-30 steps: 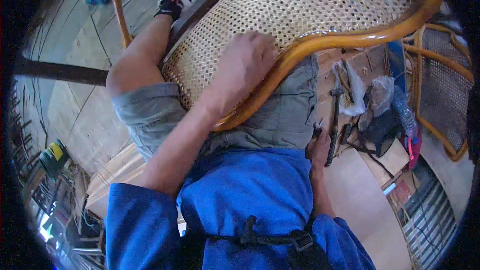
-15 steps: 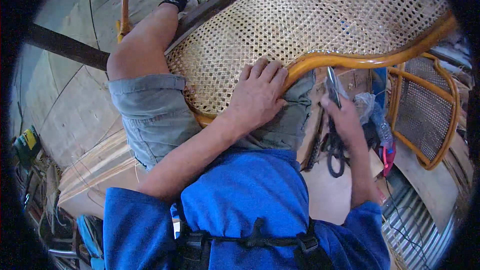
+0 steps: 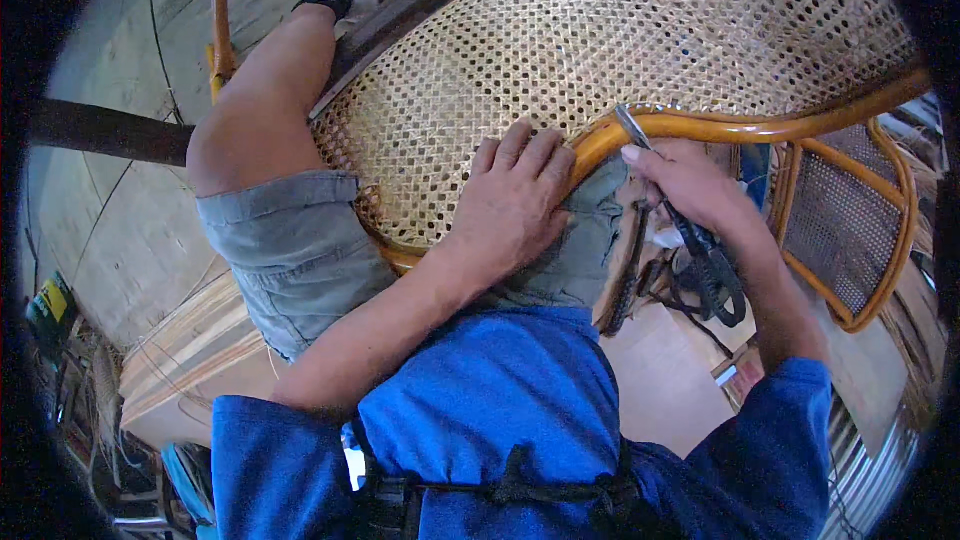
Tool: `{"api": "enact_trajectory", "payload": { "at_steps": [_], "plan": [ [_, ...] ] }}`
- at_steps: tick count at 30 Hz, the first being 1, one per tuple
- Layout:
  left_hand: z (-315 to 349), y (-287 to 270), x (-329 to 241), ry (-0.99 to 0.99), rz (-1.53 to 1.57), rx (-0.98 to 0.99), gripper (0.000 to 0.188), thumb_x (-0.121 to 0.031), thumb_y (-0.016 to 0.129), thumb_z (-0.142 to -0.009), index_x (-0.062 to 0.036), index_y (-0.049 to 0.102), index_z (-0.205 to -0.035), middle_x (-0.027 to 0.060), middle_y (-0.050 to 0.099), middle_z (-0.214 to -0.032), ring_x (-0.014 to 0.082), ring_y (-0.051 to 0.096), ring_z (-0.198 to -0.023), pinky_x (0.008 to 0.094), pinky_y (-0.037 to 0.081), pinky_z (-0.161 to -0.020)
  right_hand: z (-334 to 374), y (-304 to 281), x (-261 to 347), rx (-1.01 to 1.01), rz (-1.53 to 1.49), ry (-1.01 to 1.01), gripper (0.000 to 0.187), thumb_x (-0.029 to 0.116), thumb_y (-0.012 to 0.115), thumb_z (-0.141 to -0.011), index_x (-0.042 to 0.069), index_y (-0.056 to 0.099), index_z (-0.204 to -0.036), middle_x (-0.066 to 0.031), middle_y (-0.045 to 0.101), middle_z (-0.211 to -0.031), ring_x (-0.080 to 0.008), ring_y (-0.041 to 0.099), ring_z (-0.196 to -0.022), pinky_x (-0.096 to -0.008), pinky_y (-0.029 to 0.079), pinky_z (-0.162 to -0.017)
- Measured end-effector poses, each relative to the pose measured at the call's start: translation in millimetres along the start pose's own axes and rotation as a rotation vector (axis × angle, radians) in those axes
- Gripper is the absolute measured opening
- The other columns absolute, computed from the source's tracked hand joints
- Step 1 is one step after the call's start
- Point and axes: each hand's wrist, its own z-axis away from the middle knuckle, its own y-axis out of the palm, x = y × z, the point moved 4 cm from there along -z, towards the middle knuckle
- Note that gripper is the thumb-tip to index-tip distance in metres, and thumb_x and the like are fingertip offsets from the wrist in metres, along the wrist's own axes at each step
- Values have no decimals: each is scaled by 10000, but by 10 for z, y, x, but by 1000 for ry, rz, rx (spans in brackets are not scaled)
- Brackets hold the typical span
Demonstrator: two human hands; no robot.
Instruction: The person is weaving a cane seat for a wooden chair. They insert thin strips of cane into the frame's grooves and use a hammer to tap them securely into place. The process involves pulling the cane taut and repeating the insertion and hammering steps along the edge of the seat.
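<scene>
A woven cane panel (image 3: 430, 110) in a curved, varnished rattan frame (image 3: 720, 127) lies across my lap. My left hand (image 3: 510, 195) rests on it near the frame's inner bend, its fingers stretched out over the weave. In my right hand (image 3: 695, 185) is a pair of scissors (image 3: 713, 275) with dark handle loops and metal blades. The blade tips touch or nearly touch the rattan rim, just right of my left hand. Whether the blades are parted cannot be made out.
At right stands another rattan piece with a mesh panel (image 3: 840, 225). A dark curved wooden bar (image 3: 410, 25) runs along the panel's far left side. Wooden boards (image 3: 195, 340) are stacked at lower left. Dark strips and small items lie beside my right thigh.
My right hand has brought the scissors up and left, so the blades tilt toward the rim beside my left hand. The left hand stays on the weave; the view has shifted slightly.
</scene>
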Motion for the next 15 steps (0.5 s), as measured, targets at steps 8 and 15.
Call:
{"api": "enact_trajectory", "payload": {
  "at_steps": [8, 15],
  "plan": [
    [-26, -32, -30, -5, 0, 41, 654, -315, 693, -673, -80, 434, -1226, 104, 412, -1265, 332, 335, -1208, 477, 300, -976, -10, -23, 92, -104, 243, -120, 433, 402, 483, -855, -18, 582, -819, -118, 529, -569, -252, 553, -564, -397, 424, -563],
    [-11, -8, -27, 10, -14, 18, 676, -312, 700, -667, -70, 428, -1237, 110, 399, -1284, 339, 330, -1213, 478, 293, -977, -79, 16, -44, -232, 265, -187, 425, 388, 543, -821, -32, 600, -845, -209, 588, -692, -332, 588, -651, -424, 452, -630]
  ]
}}
